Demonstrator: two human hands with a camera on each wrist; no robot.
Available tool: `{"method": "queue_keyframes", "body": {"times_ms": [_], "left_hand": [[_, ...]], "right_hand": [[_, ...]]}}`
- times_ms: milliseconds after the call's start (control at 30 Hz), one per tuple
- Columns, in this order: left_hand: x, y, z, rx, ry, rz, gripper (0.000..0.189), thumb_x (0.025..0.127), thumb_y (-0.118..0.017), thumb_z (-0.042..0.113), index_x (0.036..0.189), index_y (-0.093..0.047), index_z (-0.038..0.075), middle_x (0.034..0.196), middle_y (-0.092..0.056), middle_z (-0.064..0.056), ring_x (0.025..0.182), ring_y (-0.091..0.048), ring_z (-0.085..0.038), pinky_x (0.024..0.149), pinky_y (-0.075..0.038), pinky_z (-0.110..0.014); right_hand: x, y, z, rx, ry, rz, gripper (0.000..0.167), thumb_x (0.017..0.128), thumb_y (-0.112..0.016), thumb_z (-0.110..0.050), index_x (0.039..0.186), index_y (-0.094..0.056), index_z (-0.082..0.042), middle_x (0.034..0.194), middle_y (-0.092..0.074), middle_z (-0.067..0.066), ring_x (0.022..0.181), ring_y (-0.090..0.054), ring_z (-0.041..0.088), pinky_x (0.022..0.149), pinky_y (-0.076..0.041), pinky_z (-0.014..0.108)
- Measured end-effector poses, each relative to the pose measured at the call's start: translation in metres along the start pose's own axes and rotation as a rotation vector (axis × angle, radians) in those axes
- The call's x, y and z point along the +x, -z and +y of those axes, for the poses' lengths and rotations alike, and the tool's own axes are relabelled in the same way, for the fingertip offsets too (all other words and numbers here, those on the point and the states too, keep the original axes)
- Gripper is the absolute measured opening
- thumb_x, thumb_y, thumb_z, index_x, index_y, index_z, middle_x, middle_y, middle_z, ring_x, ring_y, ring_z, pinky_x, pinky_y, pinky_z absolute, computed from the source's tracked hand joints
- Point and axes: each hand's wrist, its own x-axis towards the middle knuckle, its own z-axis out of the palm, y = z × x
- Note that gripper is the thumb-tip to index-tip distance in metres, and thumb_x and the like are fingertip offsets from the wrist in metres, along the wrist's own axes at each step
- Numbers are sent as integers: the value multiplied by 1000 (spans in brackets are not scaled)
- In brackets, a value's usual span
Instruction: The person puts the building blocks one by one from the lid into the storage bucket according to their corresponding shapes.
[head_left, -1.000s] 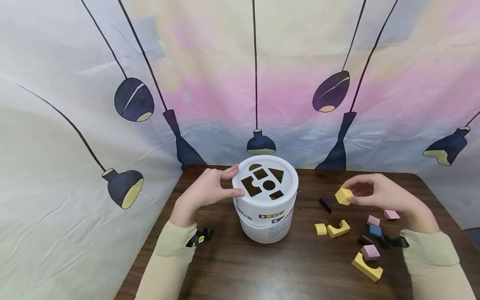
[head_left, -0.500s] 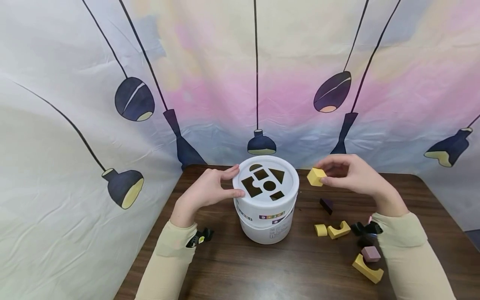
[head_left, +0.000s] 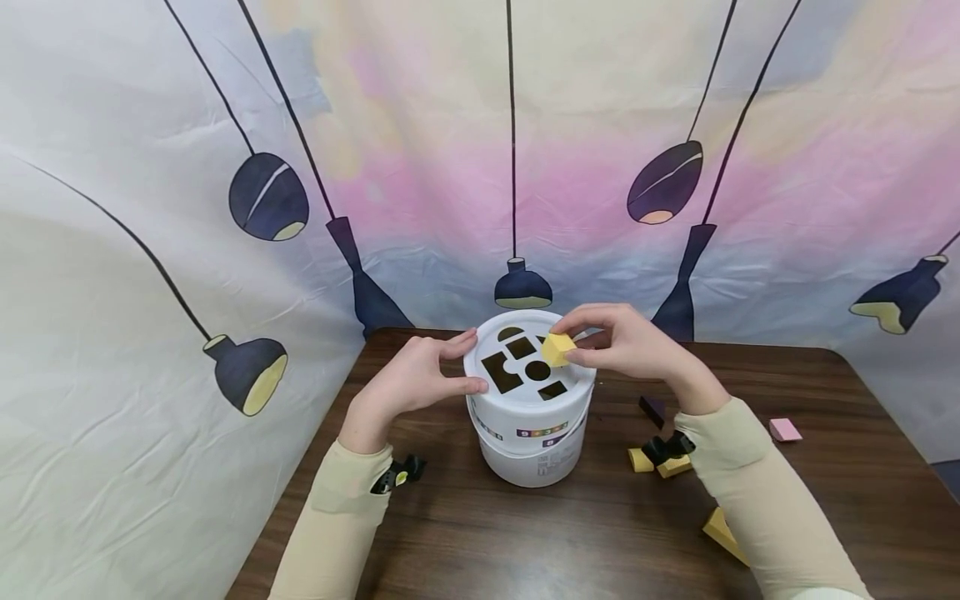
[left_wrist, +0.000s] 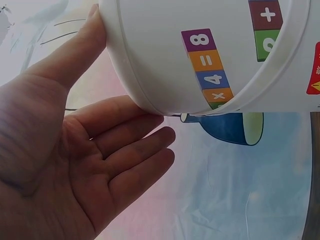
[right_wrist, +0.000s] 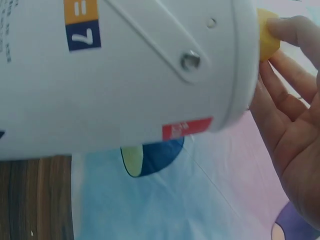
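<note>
A white bucket (head_left: pixel 525 462) stands on the table. Its lid (head_left: pixel 575 379) has several dark cut-outs, among them a circle, a square and a notched rectangle. My left hand (head_left: pixel 412 379) rests on the lid's left edge, thumb toward the front and index finger toward the back. In the left wrist view, that hand's fingers (left_wrist: pixel 127 140) lie fairly straight, against and below the rim. Above the lid's right part, my right hand (head_left: pixel 626 342) pinches a yellow block (head_left: pixel 557 349) between thumb and fingers. The block overlaps the triangular cut-out in the head view, hiding most of it.
Right of the bucket lie a dark triangular block (head_left: pixel 652 410), a small yellow block (head_left: pixel 640 460) and two yellow arch blocks, the nearer one (head_left: pixel 722 533) partly under the right sleeve. A pink block (head_left: pixel 784 430) is farther right. A cloth with painted lamps (head_left: pixel 522 287) hangs behind the table (head_left: pixel 465 533).
My right hand has carried the yellow block leftward from above the loose blocks to over the lid. The right forearm now covers several of those blocks. My left hand and the bucket have stayed put.
</note>
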Motion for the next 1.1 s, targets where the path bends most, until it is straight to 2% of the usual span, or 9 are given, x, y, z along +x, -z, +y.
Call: {"method": "queue_keyframes", "body": {"times_ms": [300,667,867,1100], "left_hand": [[0,1,0,-2,10,-8,86,88,-87,53,157,-52,17,159,-50,8,150,-44,-21,117,-45,-44],[1,-1,-2,-6,8,-6,85,88,-87,53,157,-53,16,159,-50,8,149,-46,-19,114,-47,-43],[1,-1,-1,-5,8,-11,86,88,-87,53,157,-52,16,160,-50,7,149,-46,-20,115,-47,-44],[1,0,-1,-1,4,-6,86,88,-87,53,157,-52,16,159,-50,6,148,-47,-21,115,-47,-45]], "right_hand": [[23,-13,1,-40,6,14,36,98,-80,-10,134,-75,-10,130,-71,3,118,-68,21,98,-59,36],[38,-20,1,-126,6,-10,37,100,-79,-17,137,-75,-11,137,-70,5,120,-69,23,100,-57,48],[42,-24,6,-115,-7,-18,37,100,-80,-16,136,-75,-12,136,-70,4,120,-69,21,97,-58,45],[45,-26,7,-91,-46,-44,38,100,-78,-11,138,-74,-8,136,-70,6,121,-70,23,102,-58,41]]}}
